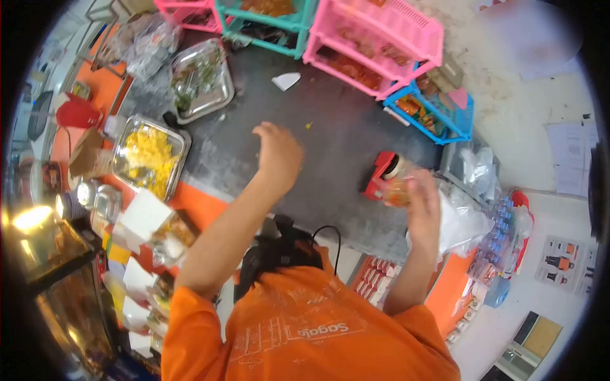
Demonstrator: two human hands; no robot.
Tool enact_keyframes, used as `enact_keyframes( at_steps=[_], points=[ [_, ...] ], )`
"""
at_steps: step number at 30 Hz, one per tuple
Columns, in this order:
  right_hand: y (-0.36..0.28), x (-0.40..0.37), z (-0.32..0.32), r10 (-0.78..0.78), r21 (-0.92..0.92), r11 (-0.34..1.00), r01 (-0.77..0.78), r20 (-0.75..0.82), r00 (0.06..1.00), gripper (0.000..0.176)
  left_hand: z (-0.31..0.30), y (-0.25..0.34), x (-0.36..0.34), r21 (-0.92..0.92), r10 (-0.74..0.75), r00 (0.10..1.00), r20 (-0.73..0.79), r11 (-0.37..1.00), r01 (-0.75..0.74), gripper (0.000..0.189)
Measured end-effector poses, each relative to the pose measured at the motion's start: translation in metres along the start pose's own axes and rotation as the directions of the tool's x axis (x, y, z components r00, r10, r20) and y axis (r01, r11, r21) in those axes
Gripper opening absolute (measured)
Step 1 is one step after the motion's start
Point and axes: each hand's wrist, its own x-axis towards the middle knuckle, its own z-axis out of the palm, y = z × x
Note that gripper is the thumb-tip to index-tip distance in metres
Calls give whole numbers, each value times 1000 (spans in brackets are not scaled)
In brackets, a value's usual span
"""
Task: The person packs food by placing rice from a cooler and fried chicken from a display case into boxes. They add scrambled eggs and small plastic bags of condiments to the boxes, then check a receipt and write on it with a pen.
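Observation:
My left hand (279,157) hovers over the dark grey counter (330,209). Its fingers are loosely bent and somewhat blurred, and I see nothing held in them. My right hand (424,206) is wrapped around a clear jar (398,189) with orange-brown contents, on the right part of the counter. The jar is tilted, its dark-and-pale top (393,166) pointing away from me. Right beside it is a red object (377,176), partly hidden by the jar. A small yellow crumb (309,126) lies on the counter beyond my left hand.
Foil trays of yellow food (149,155) and green herbs (202,79) stand at the left. Pink (375,38), teal (267,22) and blue baskets (432,114) line the back. A white scrap (286,80) lies mid-counter. Plastic bags (460,222) and bottles (499,228) are at the right.

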Motion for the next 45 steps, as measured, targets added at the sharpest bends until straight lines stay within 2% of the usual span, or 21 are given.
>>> enact_keyframes(
  at_steps=[1,3,4,5,6,8,9,11,14,19,21,25,27,32,34,35,37,41,42,44,45],
  points=[
    [-1,10,4,-28,1,1000,28,-9,1000,33,29,-30,14,-29,37,995,-89,999,-40,52],
    [0,23,12,-207,-179,949,258,261,943,23,38,-30,23,-46,88,981,-172,994,-97,57],
    [5,26,18,-198,-175,952,250,269,943,23,39,-17,11,-320,199,928,-315,898,-302,55],
    [11,34,26,-219,-148,949,279,330,918,21,39,-7,0,-517,243,839,-487,694,-501,53],
    [12,45,37,-253,-116,940,320,392,884,19,41,2,-4,-505,230,833,-502,704,-499,53],
    [1,48,60,-218,-96,953,287,436,873,18,52,19,-17,-730,60,797,-601,365,-578,42],
    [-6,47,70,-190,-87,962,258,466,864,18,52,18,-26,-723,50,791,-610,374,-581,42],
    [-16,41,89,-184,7,978,206,486,855,18,51,13,-45,-871,-146,862,-486,162,-464,27],
    [-19,33,104,-180,71,983,169,551,815,17,53,11,-77,-840,-328,775,-540,159,-518,18],
    [-31,-9,146,-220,147,975,164,637,738,16,75,-6,-138,-772,-358,690,-630,183,-609,18],
    [-37,-32,162,-304,62,927,369,700,646,13,85,-8,-168,-734,-370,648,-666,168,-658,18],
    [-41,-96,197,-384,76,830,552,797,467,10,115,-9,-231,-654,-444,550,-708,117,-747,18],
    [-34,-132,218,-449,72,704,706,816,363,6,136,-15,-268,-631,-501,497,-708,134,-764,18],
    [-2,-231,274,-378,201,783,588,905,194,2,213,-32,-373,-505,-621,284,-731,213,-836,14],
    [17,-268,297,-394,278,731,624,917,53,1,243,-32,-419,-563,-692,334,-640,126,-817,11],
    [27,-286,309,-422,335,668,664,906,-32,0,264,-36,-435,-544,-709,303,-637,134,-828,11],
    [40,-323,333,-382,385,683,620,913,-146,1,309,-47,-460,-482,-788,117,-605,244,-842,11],
    [65,-393,376,-276,421,758,498,899,-340,3,378,-50,-534,-547,-910,-89,-405,319,-774,13],
    [75,-408,390,-273,431,754,497,892,-360,3,394,-55,-547,-535,-910,-107,-400,327,-779,13],
    [102,-432,414,-212,397,790,467,892,-399,7,425,-66,-559,-478,-913,-260,-314,389,-787,11],
    [122,-444,428,-227,384,818,428,899,-374,9,437,-72,-567,-474,-915,-260,-308,385,-792,11]
  ],
)
